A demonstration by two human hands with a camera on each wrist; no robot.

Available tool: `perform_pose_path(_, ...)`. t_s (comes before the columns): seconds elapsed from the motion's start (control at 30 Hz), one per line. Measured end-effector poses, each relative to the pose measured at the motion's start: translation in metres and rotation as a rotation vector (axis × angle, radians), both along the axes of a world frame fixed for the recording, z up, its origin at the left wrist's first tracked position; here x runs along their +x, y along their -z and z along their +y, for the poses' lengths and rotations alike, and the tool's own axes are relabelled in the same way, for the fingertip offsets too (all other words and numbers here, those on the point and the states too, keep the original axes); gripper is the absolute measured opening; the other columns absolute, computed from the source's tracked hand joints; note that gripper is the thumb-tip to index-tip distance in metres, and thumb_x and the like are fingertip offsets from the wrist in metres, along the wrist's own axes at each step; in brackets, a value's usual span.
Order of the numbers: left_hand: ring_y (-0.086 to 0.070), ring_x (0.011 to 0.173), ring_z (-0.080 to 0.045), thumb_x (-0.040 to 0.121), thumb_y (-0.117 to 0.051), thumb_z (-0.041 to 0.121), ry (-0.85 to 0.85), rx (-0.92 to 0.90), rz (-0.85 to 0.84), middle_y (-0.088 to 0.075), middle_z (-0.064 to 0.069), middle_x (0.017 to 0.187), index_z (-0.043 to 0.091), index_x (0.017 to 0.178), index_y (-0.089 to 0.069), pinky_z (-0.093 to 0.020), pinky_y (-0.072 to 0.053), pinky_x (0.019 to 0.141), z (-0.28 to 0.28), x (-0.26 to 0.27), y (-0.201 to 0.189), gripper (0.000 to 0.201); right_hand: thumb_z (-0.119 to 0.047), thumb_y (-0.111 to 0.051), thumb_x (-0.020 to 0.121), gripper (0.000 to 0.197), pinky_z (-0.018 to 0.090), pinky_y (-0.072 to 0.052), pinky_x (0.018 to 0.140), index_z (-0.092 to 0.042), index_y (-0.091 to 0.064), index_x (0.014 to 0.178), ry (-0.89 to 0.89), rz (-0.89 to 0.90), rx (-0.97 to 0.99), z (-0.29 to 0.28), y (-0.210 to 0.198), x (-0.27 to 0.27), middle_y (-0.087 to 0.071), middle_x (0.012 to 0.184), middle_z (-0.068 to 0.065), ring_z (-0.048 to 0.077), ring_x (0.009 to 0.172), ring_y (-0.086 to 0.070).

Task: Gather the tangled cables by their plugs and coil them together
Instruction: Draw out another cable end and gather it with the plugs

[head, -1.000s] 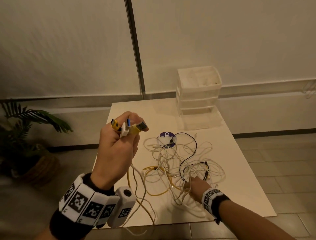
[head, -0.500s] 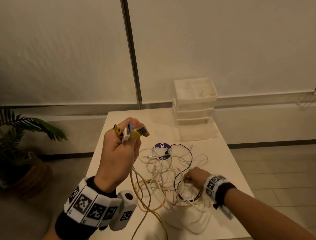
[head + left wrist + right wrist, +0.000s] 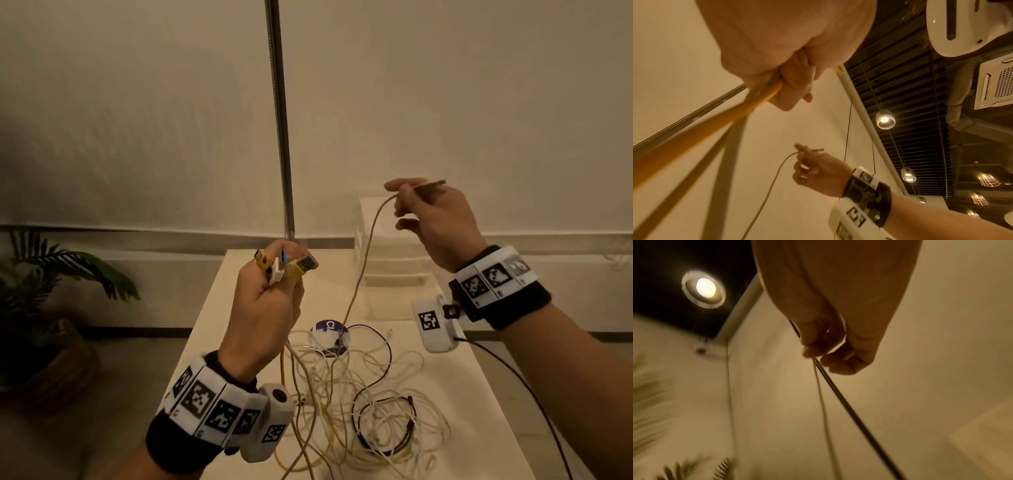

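Left hand [image 3: 263,318]: raised above the table [image 3: 479,394], fingers curled round a bundle of cords, with the gathered plugs [image 3: 284,265], two yellow and one white, standing out above the knuckles. The yellow cable [image 3: 715,123] and a braided cord [image 3: 694,116] run down from under the closed fingers. Right hand [image 3: 435,222]: lifted higher, thumb and forefinger pinching the end of a tan cable [image 3: 363,267]; remaining fingers loosely curled below the pinch. Cable hangs from the fingertips to the tangled cables [image 3: 370,394] lying on the table beneath both hands. Behind the right-hand fingers: white drawer unit [image 3: 383,267]. Beside the tangle: purple disc [image 3: 329,330].
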State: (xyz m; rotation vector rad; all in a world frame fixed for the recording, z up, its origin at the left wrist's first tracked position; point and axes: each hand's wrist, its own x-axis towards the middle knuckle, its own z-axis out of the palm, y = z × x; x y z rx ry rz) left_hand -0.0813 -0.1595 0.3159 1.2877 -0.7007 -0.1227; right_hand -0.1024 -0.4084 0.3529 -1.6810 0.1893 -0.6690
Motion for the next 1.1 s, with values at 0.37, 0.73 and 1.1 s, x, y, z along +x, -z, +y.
perform_pose_path(0.37, -0.025, 0.044, -0.011, 0.097, -0.043, 0.014, 0.034, 0.039, 0.173, -0.033, -0.006, 0.061, 0.015, 0.100, -0.064, -0.019, -0.023, 0.043, -0.007, 0.008, 0.005, 0.021, -0.028, -0.036, 0.101, 0.034, 0.029, -0.027, 0.045, -0.001, -0.056, 0.101, -0.378, 0.105, 0.249, 0.111, 0.032, -0.041, -0.036, 0.060, 0.005, 0.017, 0.050, -0.027)
perform_pose_path(0.73, -0.038, 0.051, -0.037, 0.083, -0.056, 0.049, 0.188, 0.108, 0.137, -0.047, -0.026, 0.064, 0.009, 0.105, -0.071, -0.034, -0.028, 0.048, -0.002, 0.005, 0.012, 0.049, -0.006, -0.041, 0.098, 0.031, 0.010, -0.044, 0.059, -0.014, -0.066, 0.081, -0.301, 0.220, -0.378, 0.137, 0.036, -0.046, -0.068, 0.071, -0.006, 0.003, 0.066, -0.063)
perform_pose_path(1.1, -0.032, 0.047, -0.018, 0.095, -0.042, 0.051, 0.100, 0.172, 0.117, -0.035, -0.015, 0.060, 0.015, 0.096, -0.075, -0.023, -0.024, 0.045, 0.002, 0.010, 0.007, 0.049, -0.023, -0.043, 0.099, 0.027, 0.016, -0.037, 0.053, -0.029, -0.051, 0.074, -0.243, 0.164, -0.435, 0.145, 0.045, -0.046, -0.058, 0.059, -0.016, 0.005, 0.056, -0.053)
